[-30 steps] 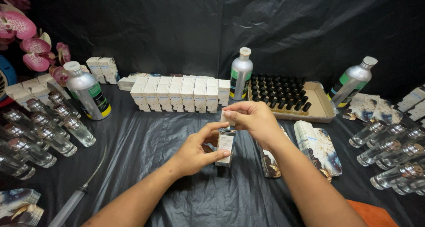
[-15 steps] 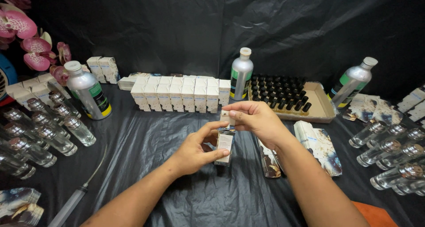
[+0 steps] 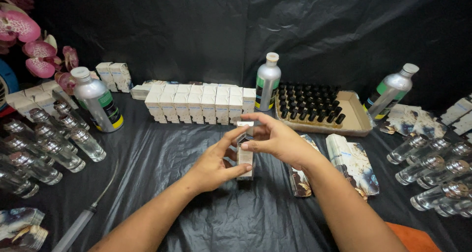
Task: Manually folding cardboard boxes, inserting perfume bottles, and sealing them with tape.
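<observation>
Both hands meet over the middle of the black-covered table around a small white carton [image 3: 245,156] held upright. My left hand [image 3: 215,164] grips its lower body from the left, thumb on the front. My right hand [image 3: 275,139] pinches the open top flap with thumb and fingers. Whether a bottle is inside the carton is hidden. Behind the hands stands a row of closed white cartons [image 3: 196,104].
A cardboard tray of black-capped vials [image 3: 314,104] sits behind right, with silver metal bottles [image 3: 268,82], [image 3: 392,91], [image 3: 97,99]. Clear glass bottles lie at left [image 3: 44,144] and right [image 3: 432,168]. Flat printed cartons [image 3: 351,158] lie by my right forearm. Pink orchids [image 3: 29,41] far left.
The hands and carton have stayed in nearly the same place; my right fingers have shifted slightly on the top flap.
</observation>
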